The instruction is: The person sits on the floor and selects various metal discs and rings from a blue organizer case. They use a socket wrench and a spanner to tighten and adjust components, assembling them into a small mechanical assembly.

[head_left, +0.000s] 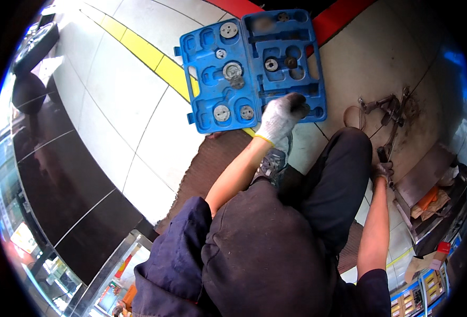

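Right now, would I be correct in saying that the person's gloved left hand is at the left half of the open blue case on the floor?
Not quite: the head view shows the gloved left hand at the right half of the open blue case, toward its near edge. The case is indeed open, blue and on the floor.

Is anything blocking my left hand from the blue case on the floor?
Nothing visible. Your gloved left hand is over the near edge of the open blue case, though I can't tell whether it touches.
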The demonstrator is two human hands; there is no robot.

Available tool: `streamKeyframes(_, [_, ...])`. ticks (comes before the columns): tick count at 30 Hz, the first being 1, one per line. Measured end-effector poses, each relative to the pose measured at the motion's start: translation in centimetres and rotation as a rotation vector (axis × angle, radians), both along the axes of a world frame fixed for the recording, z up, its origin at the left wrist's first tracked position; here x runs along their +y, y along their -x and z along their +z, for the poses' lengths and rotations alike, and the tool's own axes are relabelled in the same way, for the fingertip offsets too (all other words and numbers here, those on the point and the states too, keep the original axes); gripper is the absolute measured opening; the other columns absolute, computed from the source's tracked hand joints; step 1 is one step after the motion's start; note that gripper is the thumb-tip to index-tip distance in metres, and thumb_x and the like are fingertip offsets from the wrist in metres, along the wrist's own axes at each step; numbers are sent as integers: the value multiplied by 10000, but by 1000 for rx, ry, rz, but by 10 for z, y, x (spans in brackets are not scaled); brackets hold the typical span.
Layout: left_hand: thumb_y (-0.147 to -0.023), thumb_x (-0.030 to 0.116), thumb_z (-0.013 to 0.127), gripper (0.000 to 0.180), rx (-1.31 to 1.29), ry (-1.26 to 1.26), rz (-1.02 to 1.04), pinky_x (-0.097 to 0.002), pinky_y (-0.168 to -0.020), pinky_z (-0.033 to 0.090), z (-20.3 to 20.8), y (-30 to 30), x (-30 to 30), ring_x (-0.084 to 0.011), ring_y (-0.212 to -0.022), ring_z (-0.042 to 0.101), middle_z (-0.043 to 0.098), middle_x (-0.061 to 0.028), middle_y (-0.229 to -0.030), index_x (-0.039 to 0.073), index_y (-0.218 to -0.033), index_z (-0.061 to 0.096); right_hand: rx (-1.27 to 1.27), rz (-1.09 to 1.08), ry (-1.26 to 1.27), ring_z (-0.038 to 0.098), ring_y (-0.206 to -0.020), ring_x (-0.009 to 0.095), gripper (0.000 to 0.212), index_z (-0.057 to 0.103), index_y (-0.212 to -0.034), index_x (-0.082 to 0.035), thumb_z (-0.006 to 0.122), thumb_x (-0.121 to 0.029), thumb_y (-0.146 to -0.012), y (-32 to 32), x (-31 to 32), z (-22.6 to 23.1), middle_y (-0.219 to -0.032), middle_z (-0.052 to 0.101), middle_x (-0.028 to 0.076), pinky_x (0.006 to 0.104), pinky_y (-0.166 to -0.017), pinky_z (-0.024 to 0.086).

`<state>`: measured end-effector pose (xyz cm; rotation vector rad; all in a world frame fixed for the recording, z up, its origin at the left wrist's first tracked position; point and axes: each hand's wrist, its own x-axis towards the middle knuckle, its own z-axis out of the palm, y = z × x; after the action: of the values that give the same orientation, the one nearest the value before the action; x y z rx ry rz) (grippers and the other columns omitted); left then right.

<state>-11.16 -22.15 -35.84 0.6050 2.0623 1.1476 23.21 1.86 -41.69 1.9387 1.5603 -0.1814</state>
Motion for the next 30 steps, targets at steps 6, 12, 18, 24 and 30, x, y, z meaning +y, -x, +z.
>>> streamKeyframes(6, [-940, 94, 582, 228, 134, -113, 322, -337, -827, 567, -34, 59, -52, -229, -907, 725, 736, -158, -1008, 34, -1128, 696, 47, -30, 2, 416, -1347, 493, 868, 242, -1461, -55, 694, -374, -793, 10, -8, 8, -1485, 347, 310, 568, -1086, 371])
streamKeyframes(12, [-981, 114, 525, 287, -679, -639, 539, -415, -848, 563, -14, 65, -81, -255, -1044, 634, 634, -106, -1156, 73, -1254, 604, -15, 0, 11, 429, -1342, 484, 843, 229, -1452, -42, 674, -345, -803, 4, -2, 6, -1464, 366, 318, 540, -1083, 389])
streamKeyframes(18, [-906, 201, 645, 234, 83, 196, -18, -384, -743, 547, 2, 42, -57, -278, -824, 677, 652, -126, -902, 90, -1109, 687, 13, -6, 3, 435, -1332, 478, 852, 245, -1416, -21, 696, -400, -800, -2, 0, 8, -1439, 382, 310, 538, -1082, 390])
streamKeyframes(24, [-888, 320, 671, 344, 428, 316, -186, -473, -736, 530, -8, 20, -70, -379, -865, 661, 642, -164, -920, 224, -1218, 692, -79, -4, 34, 433, -1339, 466, 852, 233, -1446, -20, 682, -336, -794, 22, -8, 17, -1461, 371, 295, 537, -1093, 386])
streamKeyframes(30, [-831, 288, 730, 234, 535, 215, -204, -457, -741, 531, -15, 20, -77, -368, -866, 649, 651, -142, -929, 126, -1000, 724, -43, -26, 38, 414, -1367, 449, 835, 210, -1477, -23, 634, -303, -814, 20, -8, 14, -1485, 355, 291, 537, -1141, 317])
